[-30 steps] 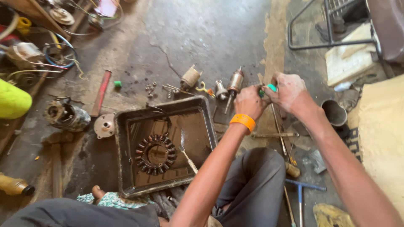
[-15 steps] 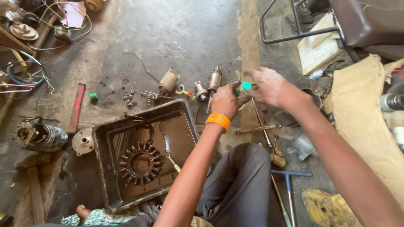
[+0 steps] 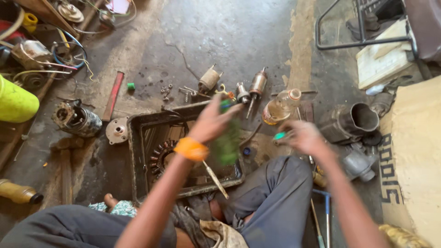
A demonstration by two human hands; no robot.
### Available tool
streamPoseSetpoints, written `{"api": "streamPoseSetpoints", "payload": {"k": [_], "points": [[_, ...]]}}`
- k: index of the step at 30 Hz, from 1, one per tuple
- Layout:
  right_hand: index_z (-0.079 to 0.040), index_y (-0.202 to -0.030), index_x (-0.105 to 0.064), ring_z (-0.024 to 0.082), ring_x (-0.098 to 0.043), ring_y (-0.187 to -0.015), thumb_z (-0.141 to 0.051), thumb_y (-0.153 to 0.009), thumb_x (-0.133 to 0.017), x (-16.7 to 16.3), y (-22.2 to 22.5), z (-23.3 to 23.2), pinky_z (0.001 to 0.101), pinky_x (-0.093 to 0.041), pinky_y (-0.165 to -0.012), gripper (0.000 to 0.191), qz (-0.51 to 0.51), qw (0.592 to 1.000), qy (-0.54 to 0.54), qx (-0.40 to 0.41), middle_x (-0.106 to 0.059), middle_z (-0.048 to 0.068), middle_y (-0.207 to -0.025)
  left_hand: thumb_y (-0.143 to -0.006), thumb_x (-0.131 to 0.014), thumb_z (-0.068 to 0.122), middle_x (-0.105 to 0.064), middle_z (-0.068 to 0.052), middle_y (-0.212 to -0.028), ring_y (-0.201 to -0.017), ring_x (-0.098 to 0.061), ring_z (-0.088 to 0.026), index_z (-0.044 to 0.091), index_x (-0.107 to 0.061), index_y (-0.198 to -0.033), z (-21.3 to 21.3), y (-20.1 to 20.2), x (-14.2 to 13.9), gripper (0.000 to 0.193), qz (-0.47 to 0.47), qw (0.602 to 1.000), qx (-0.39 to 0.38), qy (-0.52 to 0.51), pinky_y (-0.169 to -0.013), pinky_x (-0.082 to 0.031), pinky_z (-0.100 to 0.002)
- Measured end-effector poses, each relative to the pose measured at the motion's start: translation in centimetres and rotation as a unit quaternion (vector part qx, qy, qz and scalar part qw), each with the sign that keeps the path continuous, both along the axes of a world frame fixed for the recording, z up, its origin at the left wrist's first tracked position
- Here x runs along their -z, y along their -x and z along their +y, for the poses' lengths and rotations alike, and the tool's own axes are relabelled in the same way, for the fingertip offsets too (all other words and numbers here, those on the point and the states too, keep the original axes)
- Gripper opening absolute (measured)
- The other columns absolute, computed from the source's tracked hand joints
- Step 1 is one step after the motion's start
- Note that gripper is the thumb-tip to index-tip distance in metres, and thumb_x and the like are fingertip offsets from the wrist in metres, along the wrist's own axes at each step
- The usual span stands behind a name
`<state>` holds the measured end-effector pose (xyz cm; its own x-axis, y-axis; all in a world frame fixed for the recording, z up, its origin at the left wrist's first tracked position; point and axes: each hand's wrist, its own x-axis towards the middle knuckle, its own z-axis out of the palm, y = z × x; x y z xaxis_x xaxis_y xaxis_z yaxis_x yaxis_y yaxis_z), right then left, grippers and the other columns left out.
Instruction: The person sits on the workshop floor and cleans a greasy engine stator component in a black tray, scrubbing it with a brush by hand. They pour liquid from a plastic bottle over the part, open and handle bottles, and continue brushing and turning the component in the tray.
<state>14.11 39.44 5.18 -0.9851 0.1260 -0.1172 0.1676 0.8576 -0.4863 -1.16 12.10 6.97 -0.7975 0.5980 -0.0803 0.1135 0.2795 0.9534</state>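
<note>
Your left hand [image 3: 212, 123] grips a blurred green bottle [image 3: 227, 144], hanging near-upright over the black tray [image 3: 138, 151]; your right hand [image 3: 301, 137], beside the tray, pinches a green cap [image 3: 279, 136].

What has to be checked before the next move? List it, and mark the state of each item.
1. Left hand has a grip on the green object: ok, the fingers are closed round its top.
2. Green object is over the black tray: ok, it hangs above the tray's right part.
3. Right hand holds the small green cap: ok, it is pinched at the fingertips.
4. Green object's mouth is open: cannot tell, it is blurred.
5. Clear bottle is out of the way: ok, it lies on the floor beyond the tray, apart from both hands.
</note>
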Motion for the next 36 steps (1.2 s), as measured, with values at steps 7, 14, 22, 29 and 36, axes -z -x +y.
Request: {"api": "streamPoseSetpoints", "payload": {"k": [7, 14, 22, 29, 36], "points": [[-0.01, -0.11, -0.075, 0.02, -0.077, -0.094, -0.021, -0.081, -0.082, 6.9, -2.1, 2.2, 0.0351, -0.061, -0.087, 0.032, 0.016, 0.986, -0.015, 0.166, -0.078, 0.01, -0.106, -0.091, -0.066, 0.021, -0.062, -0.001, -0.093, -0.086, -0.056, -0.009, 0.008, -0.062, -0.109, -13.5, -4.7, -2.0, 0.022, -0.211, 0.974, -0.082, -0.022, -0.075, -0.048, -0.026], [0.006, -0.146, -0.043, 0.033, -0.06, -0.119, -0.03, -0.075, -0.098, 4.9, 2.6, 2.7, 0.0446, -0.049, -0.101, 0.097, 0.239, 0.952, 0.06, 0.18, -0.062, 0.024, -0.131, -0.087, -0.082, 0.02, -0.059, 0.003, -0.084, -0.072, -0.049, -0.01, 0.005, -0.07, -0.103, -14.2, -4.5, 0.8, 0.025, -0.252, 0.928, -0.234, -0.144, -0.062, -0.041, -0.028], [-0.004, -0.14, -0.059, 0.028, -0.069, -0.116, -0.025, -0.085, -0.093, 0.9, 5.0, -1.6, 0.0432, -0.056, -0.102, 0.068, 0.298, 0.94, 0.038, 0.164, -0.069, 0.013, -0.128, -0.08, -0.083, 0.021, -0.073, -0.001, -0.097, -0.087, -0.068, -0.011, 0.007, -0.075, -0.103, -13.0, -5.6, -0.9, 0.028, -0.082, 0.956, -0.213, -0.183, -0.079, -0.056, -0.027], [-0.012, -0.137, -0.049, 0.036, -0.069, -0.109, -0.027, -0.081, -0.092, -11.3, 3.2, -8.1, 0.0418, -0.056, -0.097, 0.072, 0.339, 0.927, -0.146, -0.06, -0.066, 0.019, -0.125, -0.078, -0.086, 0.022, -0.071, -0.007, -0.105, -0.098, -0.07, -0.023, 0.01, -0.076, -0.106, -12.5, -8.0, -4.2, 0.032, 0.196, 0.964, -0.152, -0.094, -0.088, -0.055, -0.037], [-0.015, -0.137, -0.059, 0.034, -0.068, -0.114, -0.017, -0.069, -0.085, -17.7, 0.9, -14.3, 0.0425, -0.055, -0.099, 0.074, 0.252, 0.943, -0.135, -0.172, -0.068, 0.011, -0.128, -0.083, -0.083, 0.025, -0.067, -0.012, -0.106, -0.099, -0.068, -0.028, 0.007, -0.072, -0.117, -12.9, -9.6, -6.1, 0.04, 0.221, 0.961, -0.107, -0.129, -0.087, -0.057, -0.039]]}}
